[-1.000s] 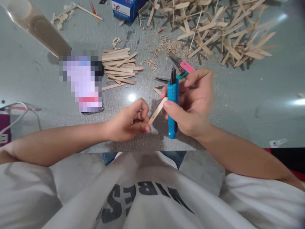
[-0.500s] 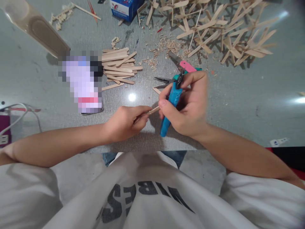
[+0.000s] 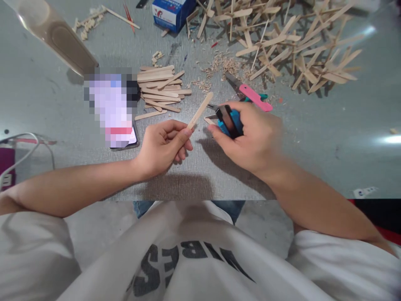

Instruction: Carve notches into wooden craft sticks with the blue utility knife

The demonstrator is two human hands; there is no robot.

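Observation:
My left hand point(image 3: 163, 144) pinches the lower end of a wooden craft stick point(image 3: 200, 110), which points up and to the right over the grey table point(image 3: 313, 133). My right hand point(image 3: 250, 136) is closed around a blue-handled cutter point(image 3: 229, 120), held low just right of the stick, its dark head pointing left. A small cut piece of stick point(image 3: 207, 121) lies on the table between the two hands.
A pile of loose craft sticks point(image 3: 159, 88) lies beyond my left hand, beside a phone point(image 3: 114, 110). Pink-handled pliers point(image 3: 250, 94) rest behind my right hand. Glued stick assemblies point(image 3: 282, 37) fill the back right, wood chips point(image 3: 224, 65) before them, and a blue box point(image 3: 171, 12).
The stick has passed fully into my left hand and swung from pointing low to pointing up and right. My right hand turned the blue cutter from upright to lying low and moved it away.

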